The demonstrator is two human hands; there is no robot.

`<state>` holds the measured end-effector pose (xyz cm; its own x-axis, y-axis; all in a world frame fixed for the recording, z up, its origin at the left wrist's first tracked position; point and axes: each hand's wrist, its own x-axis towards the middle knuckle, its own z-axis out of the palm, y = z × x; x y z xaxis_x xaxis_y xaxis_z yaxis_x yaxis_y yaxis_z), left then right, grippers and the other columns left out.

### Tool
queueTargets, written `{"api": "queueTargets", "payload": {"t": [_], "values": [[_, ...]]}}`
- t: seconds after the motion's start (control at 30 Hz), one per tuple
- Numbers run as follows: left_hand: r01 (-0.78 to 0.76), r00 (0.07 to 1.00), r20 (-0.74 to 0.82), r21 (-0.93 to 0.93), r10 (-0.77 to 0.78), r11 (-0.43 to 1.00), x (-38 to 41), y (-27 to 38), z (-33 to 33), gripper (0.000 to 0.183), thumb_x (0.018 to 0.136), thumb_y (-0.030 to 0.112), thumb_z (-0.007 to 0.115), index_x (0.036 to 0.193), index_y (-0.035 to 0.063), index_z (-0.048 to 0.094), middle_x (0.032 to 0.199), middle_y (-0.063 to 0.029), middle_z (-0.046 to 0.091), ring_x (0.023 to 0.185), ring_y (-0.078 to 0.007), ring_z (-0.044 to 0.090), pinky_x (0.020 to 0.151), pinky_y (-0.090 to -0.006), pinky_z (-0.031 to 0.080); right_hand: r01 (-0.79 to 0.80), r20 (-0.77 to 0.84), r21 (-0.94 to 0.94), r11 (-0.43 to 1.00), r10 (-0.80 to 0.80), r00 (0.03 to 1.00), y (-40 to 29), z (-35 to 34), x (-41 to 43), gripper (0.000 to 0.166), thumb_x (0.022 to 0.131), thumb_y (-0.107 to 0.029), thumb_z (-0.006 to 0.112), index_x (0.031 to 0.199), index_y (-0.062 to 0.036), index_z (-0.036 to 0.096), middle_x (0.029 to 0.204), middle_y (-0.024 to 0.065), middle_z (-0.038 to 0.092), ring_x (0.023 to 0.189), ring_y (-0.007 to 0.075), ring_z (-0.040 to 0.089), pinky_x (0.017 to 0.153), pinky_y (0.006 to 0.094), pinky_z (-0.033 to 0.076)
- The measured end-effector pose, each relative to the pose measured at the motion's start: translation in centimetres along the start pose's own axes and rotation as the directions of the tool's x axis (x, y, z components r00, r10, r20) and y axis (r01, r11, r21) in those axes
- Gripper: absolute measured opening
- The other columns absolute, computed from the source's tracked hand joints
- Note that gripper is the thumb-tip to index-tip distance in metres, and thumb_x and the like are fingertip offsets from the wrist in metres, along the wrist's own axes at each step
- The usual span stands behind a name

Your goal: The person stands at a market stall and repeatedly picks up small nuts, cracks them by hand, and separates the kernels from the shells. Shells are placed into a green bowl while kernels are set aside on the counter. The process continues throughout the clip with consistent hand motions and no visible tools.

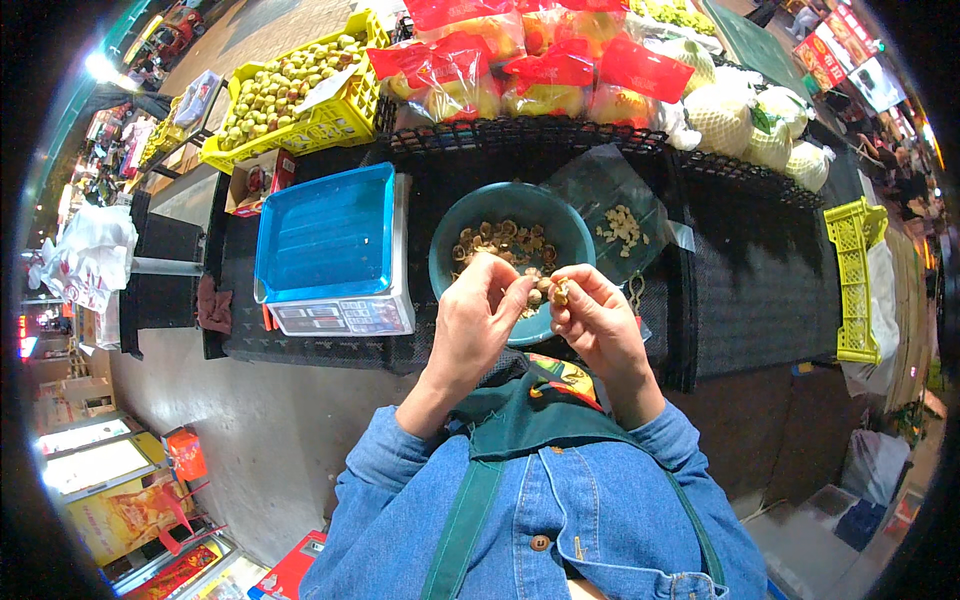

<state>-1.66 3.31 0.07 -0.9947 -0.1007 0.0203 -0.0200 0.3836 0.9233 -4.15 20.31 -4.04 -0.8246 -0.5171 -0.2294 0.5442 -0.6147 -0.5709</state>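
Note:
Both my hands meet over the front of a green plastic bowl (445, 217). Brown walnut shells (510, 238) lie in the bowl. My right hand (604, 322) pinches a pale walnut piece (560, 292) between thumb and fingertips. My left hand (476, 319) is curled, its thumb close to the index finger, right beside some brown shell pieces (535, 295). Whether it grips one of them is hidden by the fingers. On a clear plastic bag (637, 191) behind and right of the bowl lies a small heap of pale walnut kernels (622, 231).
Left of the bowl, a blue tray (326, 232) sits on a weighing scale (337, 319). A yellow crate (341, 116) holds green fruit. Red-topped bags of fruit (465, 82) and net-wrapped pomelos (720, 116) line the back. At right stands another yellow crate (851, 285).

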Motion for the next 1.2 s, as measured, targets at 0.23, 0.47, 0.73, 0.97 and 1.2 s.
{"api": "queueTargets", "payload": {"t": [0.23, 0.47, 0.73, 0.97, 1.2], "values": [[0.097, 0.992, 0.094, -0.156, -0.083, 0.983, -0.1, 0.1, 0.4, 0.017, 0.094, 0.015, 0.055, 0.105, 0.0008, 0.056, 0.080, -0.0036, 0.059, 0.072, -0.0071, 0.054, 0.065, -0.0215, 0.045, 0.031, -0.131, -0.078, 0.996, -0.041, 0.991, -0.3, 1.1, -0.1, 0.020, 0.093, -0.012, 0.056, 0.110, -0.0021, 0.056, 0.095, 0.0065, 0.062, 0.076, 0.0124, 0.062, 0.070, 0.0278, 0.054], [0.047, 0.992, 0.124, -0.287, -0.012, 0.957, -0.2, -0.5, 1.1, 0.019, 0.092, 0.014, 0.059, 0.103, -0.0021, 0.059, 0.088, -0.0075, 0.065, 0.081, -0.0111, 0.061, 0.073, -0.0240, 0.050, 0.125, -0.133, -0.458, 0.880, -0.207, 0.969, -0.1, 2.1, -0.4, 0.025, 0.094, -0.014, 0.055, 0.113, 0.0006, 0.056, 0.099, 0.0090, 0.065, 0.083, 0.0135, 0.064, 0.076, 0.0277, 0.054], [0.233, 0.960, 0.235, -0.366, -0.153, 0.901, 0.2, -0.9, 0.5, 0.022, 0.094, 0.019, 0.056, 0.101, -0.0015, 0.061, 0.088, -0.0052, 0.064, 0.082, -0.0096, 0.059, 0.074, -0.0235, 0.048, 0.141, -0.146, -0.404, 0.904, -0.216, 0.966, 0.0, 2.1, -0.3, 0.020, 0.093, -0.014, 0.056, 0.108, 0.0007, 0.056, 0.094, 0.0082, 0.065, 0.079, 0.0128, 0.064, 0.073, 0.0262, 0.053], [0.229, 0.963, 0.223, -0.372, -0.153, 0.899, 0.0, -0.8, 0.5, 0.020, 0.092, 0.015, 0.059, 0.104, -0.0010, 0.058, 0.092, -0.0071, 0.063, 0.084, -0.0110, 0.060, 0.075, -0.0241, 0.048, 0.087, -0.161, -0.425, 0.901, -0.170, 0.972, 0.0, 1.6, -0.4, 0.020, 0.092, -0.013, 0.057, 0.106, 0.0009, 0.055, 0.092, 0.0074, 0.065, 0.075, 0.0110, 0.062, 0.069, 0.0258, 0.054], [0.130, 0.983, 0.165, -0.329, -0.079, 0.935, 0.0, -0.8, 1.2, 0.019, 0.089, 0.010, 0.061, 0.103, -0.0015, 0.057, 0.095, -0.0098, 0.065, 0.088, -0.0144, 0.062, 0.079, -0.0269, 0.050, 0.127, -0.159, -0.543, 0.830, -0.250, 0.955, 0.2, 2.2, -0.6, 0.019, 0.091, -0.007, 0.056, 0.108, 0.0009, 0.055, 0.092, 0.0068, 0.064, 0.074, 0.0096, 0.061, 0.067, 0.0238, 0.053]]}}
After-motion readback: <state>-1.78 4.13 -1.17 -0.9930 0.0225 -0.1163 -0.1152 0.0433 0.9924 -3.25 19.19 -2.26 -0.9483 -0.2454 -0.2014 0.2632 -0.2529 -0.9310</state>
